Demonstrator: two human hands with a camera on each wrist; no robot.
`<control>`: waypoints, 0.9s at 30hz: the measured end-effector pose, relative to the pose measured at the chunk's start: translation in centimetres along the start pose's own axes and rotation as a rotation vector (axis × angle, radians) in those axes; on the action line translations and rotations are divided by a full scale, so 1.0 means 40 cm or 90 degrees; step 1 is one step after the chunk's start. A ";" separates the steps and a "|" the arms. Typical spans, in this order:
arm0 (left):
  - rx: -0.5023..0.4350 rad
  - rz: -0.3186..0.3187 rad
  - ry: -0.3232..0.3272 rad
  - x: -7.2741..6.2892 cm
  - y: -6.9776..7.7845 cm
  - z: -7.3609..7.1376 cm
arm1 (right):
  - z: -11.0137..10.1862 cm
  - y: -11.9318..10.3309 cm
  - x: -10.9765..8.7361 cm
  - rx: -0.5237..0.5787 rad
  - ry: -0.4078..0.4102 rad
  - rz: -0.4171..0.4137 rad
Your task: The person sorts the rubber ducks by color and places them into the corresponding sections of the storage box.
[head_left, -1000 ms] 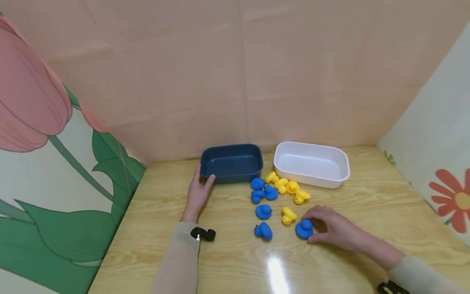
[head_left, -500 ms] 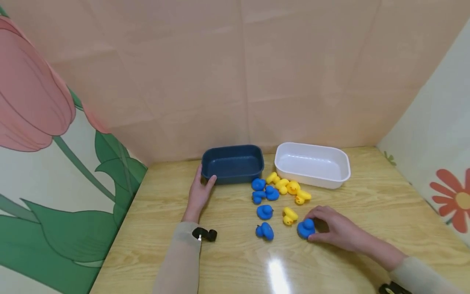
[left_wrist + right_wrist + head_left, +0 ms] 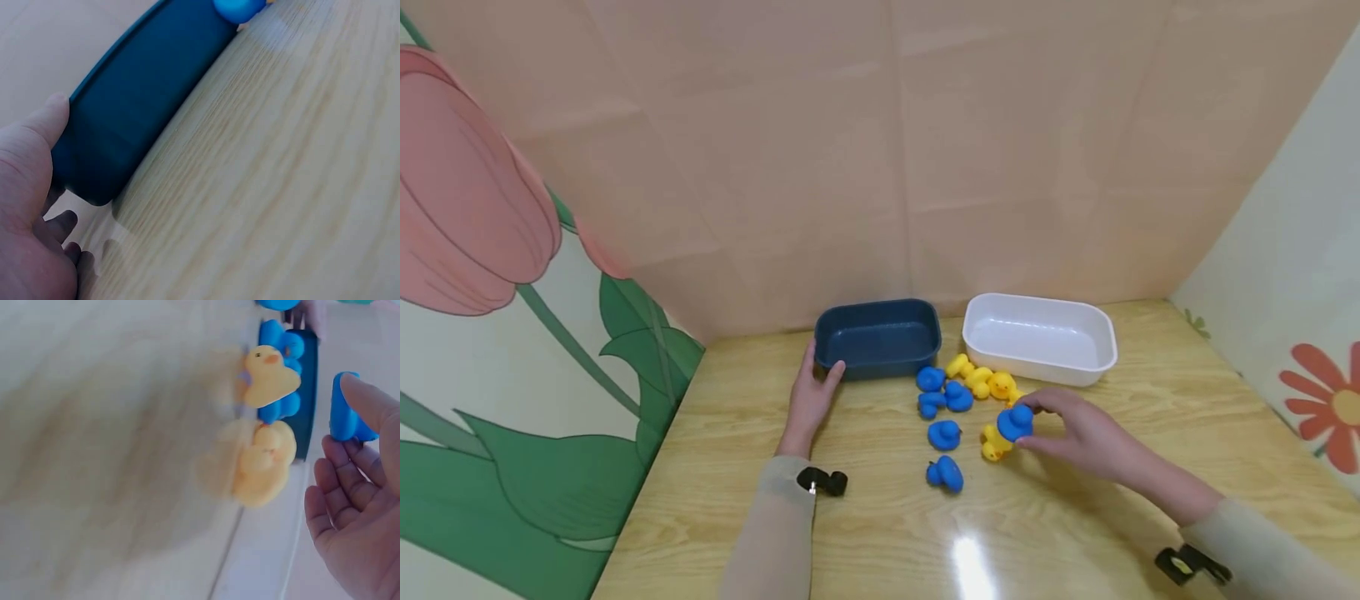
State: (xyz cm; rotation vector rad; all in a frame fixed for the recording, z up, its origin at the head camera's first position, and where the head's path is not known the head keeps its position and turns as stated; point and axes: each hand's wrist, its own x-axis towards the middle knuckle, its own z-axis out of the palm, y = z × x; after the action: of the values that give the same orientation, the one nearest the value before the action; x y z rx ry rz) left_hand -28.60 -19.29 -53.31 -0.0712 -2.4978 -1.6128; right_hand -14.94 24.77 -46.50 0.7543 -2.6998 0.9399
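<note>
My right hand [image 3: 1086,437] pinches a blue rubber duck [image 3: 1016,422] between thumb and fingers, lifted off the table. In the right wrist view the same blue duck [image 3: 343,407] sits between thumb and index finger. Right behind it in the head view is a yellow rubber duck [image 3: 992,446], partly covered. My left hand [image 3: 811,402] holds the left front corner of a dark blue bin [image 3: 880,368], thumb on the front and fingers along the side. The left wrist view shows the thumb against the bin's wall [image 3: 134,106].
A white bin [image 3: 1037,367] stands right of the dark blue one. Several blue ducks [image 3: 944,435] and yellow ducks [image 3: 1002,385] lie on the wooden table [image 3: 865,517] before the bins. A draped wall [image 3: 895,167] rises behind.
My right hand has lifted the blue duck from the table and carried it slightly left and toward the bins. The left hand keeps its place on the dark blue bin.
</note>
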 end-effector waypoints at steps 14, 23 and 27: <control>0.015 0.016 0.003 0.004 -0.011 -0.002 | 0.013 -0.053 0.168 0.007 0.015 0.044; 0.018 0.020 0.010 0.005 -0.014 0.000 | 0.047 -0.064 0.276 -0.025 0.020 0.056; 0.017 0.022 0.009 0.007 -0.014 0.003 | 0.065 -0.068 0.318 -0.029 0.015 0.072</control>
State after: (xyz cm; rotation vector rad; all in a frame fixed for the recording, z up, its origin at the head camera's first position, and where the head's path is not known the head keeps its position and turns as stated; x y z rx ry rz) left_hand -28.98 -19.41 -53.83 -0.0989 -2.4919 -1.5610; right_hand -24.41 16.19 -42.92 0.5833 -2.7583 0.9020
